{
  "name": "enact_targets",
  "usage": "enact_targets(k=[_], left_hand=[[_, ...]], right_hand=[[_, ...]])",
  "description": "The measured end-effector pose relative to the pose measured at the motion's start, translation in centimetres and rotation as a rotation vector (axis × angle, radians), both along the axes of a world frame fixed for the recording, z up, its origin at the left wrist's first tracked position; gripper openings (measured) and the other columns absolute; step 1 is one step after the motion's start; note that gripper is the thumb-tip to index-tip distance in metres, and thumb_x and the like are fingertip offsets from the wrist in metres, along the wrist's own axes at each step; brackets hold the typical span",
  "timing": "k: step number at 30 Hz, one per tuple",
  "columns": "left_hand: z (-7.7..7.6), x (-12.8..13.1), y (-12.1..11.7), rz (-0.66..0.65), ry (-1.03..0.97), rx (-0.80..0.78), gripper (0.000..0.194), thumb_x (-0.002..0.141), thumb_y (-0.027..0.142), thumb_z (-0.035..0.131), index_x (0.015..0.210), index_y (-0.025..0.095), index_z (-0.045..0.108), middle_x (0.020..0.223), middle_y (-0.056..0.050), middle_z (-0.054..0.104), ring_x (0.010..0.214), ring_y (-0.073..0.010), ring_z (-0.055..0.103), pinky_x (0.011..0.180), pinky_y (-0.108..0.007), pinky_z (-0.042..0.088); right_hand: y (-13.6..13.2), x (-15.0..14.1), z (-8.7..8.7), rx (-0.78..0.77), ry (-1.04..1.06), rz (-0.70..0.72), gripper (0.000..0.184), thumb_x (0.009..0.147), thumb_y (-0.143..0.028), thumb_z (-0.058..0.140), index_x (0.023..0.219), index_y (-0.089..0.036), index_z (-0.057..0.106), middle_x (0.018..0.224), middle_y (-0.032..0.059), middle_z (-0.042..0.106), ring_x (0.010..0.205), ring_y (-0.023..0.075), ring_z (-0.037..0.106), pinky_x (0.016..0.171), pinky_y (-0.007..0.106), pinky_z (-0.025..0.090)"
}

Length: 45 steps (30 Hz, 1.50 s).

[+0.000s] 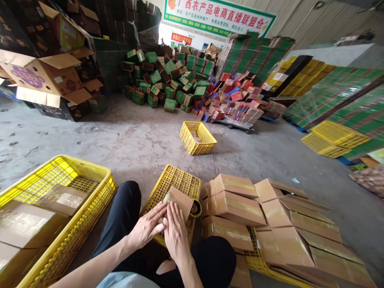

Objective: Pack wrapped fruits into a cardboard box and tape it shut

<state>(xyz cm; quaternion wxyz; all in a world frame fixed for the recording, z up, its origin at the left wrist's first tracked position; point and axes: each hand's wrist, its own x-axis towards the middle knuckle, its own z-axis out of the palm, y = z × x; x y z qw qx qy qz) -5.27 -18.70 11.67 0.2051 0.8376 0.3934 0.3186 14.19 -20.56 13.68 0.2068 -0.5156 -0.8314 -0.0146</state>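
A small brown cardboard box (180, 201) rests on an upturned yellow crate (177, 183) between my knees. My left hand (147, 227) lies on the box's near left side, fingers stretched flat and together. My right hand (176, 232) presses flat on the box's near face, fingers extended. A tape roll (196, 208) sits on the crate just right of the box, partly hidden by it.
Taped brown boxes (237, 208) are stacked at my right. A big yellow crate (75, 188) holding taped boxes stands at my left. Another yellow crate (198, 138) sits ahead on the concrete floor, with heaps of green and red cartons (180, 80) behind.
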Motion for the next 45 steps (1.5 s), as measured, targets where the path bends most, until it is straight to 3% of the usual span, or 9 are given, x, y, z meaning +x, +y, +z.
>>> enact_targets(k=[6, 14, 19, 25, 29, 35, 40, 45], left_hand=[[0.4, 0.2, -0.1, -0.01, -0.024, 0.038, 0.064, 0.11, 0.052, 0.042, 0.167, 0.028, 0.027, 0.169, -0.005, 0.036, 0.155, -0.0239, 0.035, 0.123, -0.039, 0.042], [0.0, 0.3, -0.1, 0.024, -0.006, 0.063, 0.063, 0.11, 0.05, 0.042, 0.167, 0.026, 0.028, 0.167, -0.007, 0.041, 0.153, -0.0249, 0.038, 0.122, -0.039, 0.044], [0.1, 0.5, -0.2, 0.031, -0.001, 0.083, 0.063, 0.11, 0.046, 0.043, 0.167, 0.027, 0.027, 0.165, -0.007, 0.043, 0.153, -0.0247, 0.04, 0.122, -0.04, 0.044], [0.1, 0.6, -0.4, 0.036, 0.011, 0.099, 0.061, 0.11, 0.044, 0.043, 0.168, 0.028, 0.027, 0.164, -0.007, 0.045, 0.152, -0.0261, 0.042, 0.122, -0.04, 0.045], [0.1, 0.4, -0.2, 0.04, 0.032, 0.102, 0.059, 0.111, 0.041, 0.044, 0.166, 0.027, 0.031, 0.164, -0.008, 0.046, 0.152, -0.0261, 0.041, 0.123, -0.042, 0.043], [-0.5, 0.5, -0.2, 0.061, 0.039, 0.103, 0.058, 0.111, 0.041, 0.043, 0.166, 0.032, 0.029, 0.164, -0.005, 0.046, 0.151, -0.0237, 0.045, 0.123, -0.044, 0.043], [-0.6, 0.7, -0.3, 0.094, 0.027, 0.13, 0.055, 0.111, 0.04, 0.043, 0.165, 0.033, 0.032, 0.162, -0.003, 0.049, 0.15, -0.0212, 0.046, 0.124, -0.043, 0.042], [0.4, 1.3, 0.3, 0.086, 0.076, 0.117, 0.049, 0.111, 0.043, 0.043, 0.156, 0.027, 0.049, 0.152, -0.009, 0.059, 0.145, -0.026, 0.052, 0.123, -0.051, 0.044]], right_hand=[[1.9, 0.3, 1.0, -0.027, 0.049, -0.001, 0.053, 0.111, -0.028, 0.034, 0.162, -0.017, 0.039, 0.161, 0.0122, 0.05, 0.149, 0.0268, 0.048, 0.119, 0.047, 0.05], [5.0, -0.4, 0.4, -0.016, 0.047, 0.013, 0.052, 0.111, -0.029, 0.032, 0.158, -0.012, 0.046, 0.157, 0.0163, 0.054, 0.148, 0.0292, 0.05, 0.12, 0.051, 0.049], [5.1, -1.3, 0.9, -0.069, 0.052, -0.039, 0.052, 0.112, -0.032, 0.03, 0.149, -0.007, 0.058, 0.149, 0.019, 0.062, 0.145, 0.0295, 0.054, 0.119, 0.048, 0.05], [5.2, -2.4, 1.5, -0.125, 0.06, -0.094, 0.056, 0.111, -0.042, 0.034, 0.152, -0.011, 0.056, 0.154, 0.0177, 0.057, 0.147, 0.0326, 0.051, 0.119, 0.051, 0.048], [5.8, -2.7, 2.0, -0.152, 0.066, -0.086, 0.054, 0.111, -0.043, 0.034, 0.147, -0.012, 0.061, 0.15, 0.0168, 0.062, 0.145, 0.0314, 0.054, 0.118, 0.05, 0.049], [3.4, -0.7, 1.1, -0.113, 0.062, -0.057, 0.059, 0.112, -0.047, 0.031, 0.161, -0.016, 0.043, 0.159, 0.0137, 0.053, 0.15, 0.0301, 0.047, 0.122, 0.051, 0.044], [0.0, 2.9, -1.6, -0.037, 0.095, -0.252, 0.063, 0.111, -0.052, 0.031, 0.162, -0.017, 0.041, 0.16, 0.0161, 0.051, 0.149, 0.0338, 0.048, 0.118, 0.054, 0.047], [-1.4, 3.7, -3.4, 0.009, 0.161, -0.31, 0.075, 0.109, -0.057, 0.035, 0.169, -0.015, 0.019, 0.169, 0.0192, 0.036, 0.152, 0.0338, 0.043, 0.116, 0.05, 0.05]])
